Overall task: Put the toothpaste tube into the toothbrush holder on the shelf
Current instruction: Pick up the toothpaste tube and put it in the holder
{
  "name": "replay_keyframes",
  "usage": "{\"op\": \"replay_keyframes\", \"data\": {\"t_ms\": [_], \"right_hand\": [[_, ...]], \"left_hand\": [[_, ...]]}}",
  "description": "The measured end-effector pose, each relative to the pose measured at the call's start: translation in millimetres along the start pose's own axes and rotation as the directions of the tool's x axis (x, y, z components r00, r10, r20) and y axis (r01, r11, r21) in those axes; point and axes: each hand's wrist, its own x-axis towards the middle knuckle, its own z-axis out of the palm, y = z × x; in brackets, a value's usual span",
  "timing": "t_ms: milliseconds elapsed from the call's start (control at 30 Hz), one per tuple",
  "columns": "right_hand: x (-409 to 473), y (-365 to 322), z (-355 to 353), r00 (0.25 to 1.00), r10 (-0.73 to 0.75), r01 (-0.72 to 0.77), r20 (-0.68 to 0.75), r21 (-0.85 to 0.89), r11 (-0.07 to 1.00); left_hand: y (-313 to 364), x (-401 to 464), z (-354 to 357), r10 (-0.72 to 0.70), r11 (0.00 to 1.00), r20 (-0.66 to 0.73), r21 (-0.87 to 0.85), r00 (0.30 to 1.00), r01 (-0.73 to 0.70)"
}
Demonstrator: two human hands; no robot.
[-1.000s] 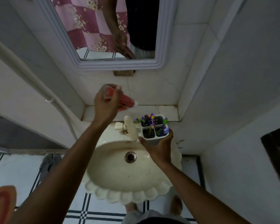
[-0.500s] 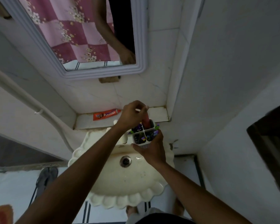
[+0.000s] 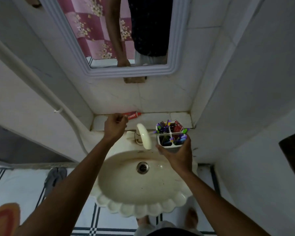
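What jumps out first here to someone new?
The white four-slot toothbrush holder, stuffed with bright purple and green brushes and a red tube, held by the right hand over the sink's right rim. Next, the left hand reaching a red toothpaste tube lying flat on the tiled shelf under the mirror.

- Sink (image 3: 126,181): glazed ceramic, cream, glossy, some stains; below both hands.
- Drain (image 3: 142,167): metal, dull shine.
- Tap (image 3: 144,136): smooth cream plastic, betw. the two sets of fingers.
- Toothbrush holder (image 3: 167,145): white plastic, smooth, semi-gloss, against right-hand fingers (image 3: 186,142).
- Toothpaste tube (image 3: 133,115): red glossy plastic, just past left-hand fingers (image 3: 121,119).
- Shelf (image 3: 179,118): pale tile, grimy joints.
- Mirror frame (image 3: 129,72): ridged plastic, matt.
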Motion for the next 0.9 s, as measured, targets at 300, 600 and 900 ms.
{"op": "replay_keyframes", "data": {"t_ms": [300,600,900], "right_hand": [[9,-4,7,1.000,0.018,-0.018,-0.003,0.028,0.999],[19,-7,8,0.999,0.031,-0.033,0.030,0.074,0.997],[23,-10,-2,0.998,0.012,-0.014,0.064,0.030,0.999]], "left_hand": [[-53,69,19,0.162,0.839,0.247,0.476,0.955,-0.265],[-53,119,54,0.058,0.476,0.443,0.775,0.895,-0.414],[-17,79,32,0.176,0.694,0.321,0.631,0.931,-0.348]]}}
